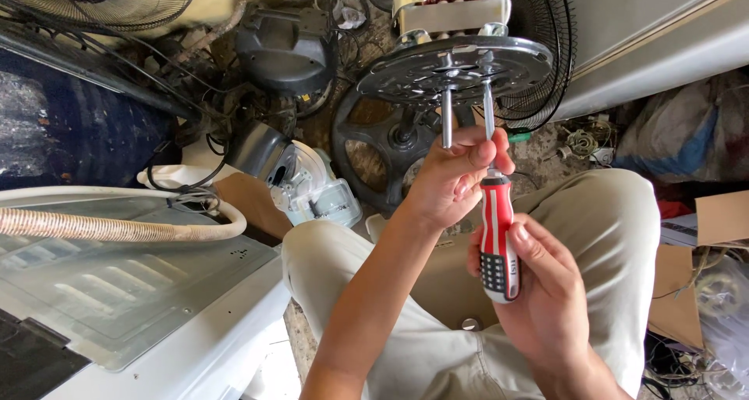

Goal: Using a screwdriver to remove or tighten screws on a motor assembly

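My right hand grips the red, white and black handle of a screwdriver, its metal shank pointing up into a round silver fan motor plate. My left hand pinches the shank just above the handle and touches the motor's steel shaft, which sticks out of the plate's centre. Behind the plate sits the motor body with copper windings showing. Both hands are raised over my lap, in light trousers.
A black round fan base lies on the ground under the motor. A black fan grille stands to its right, a black motor cover and a white housing at left. A ribbed hose crosses a white appliance panel.
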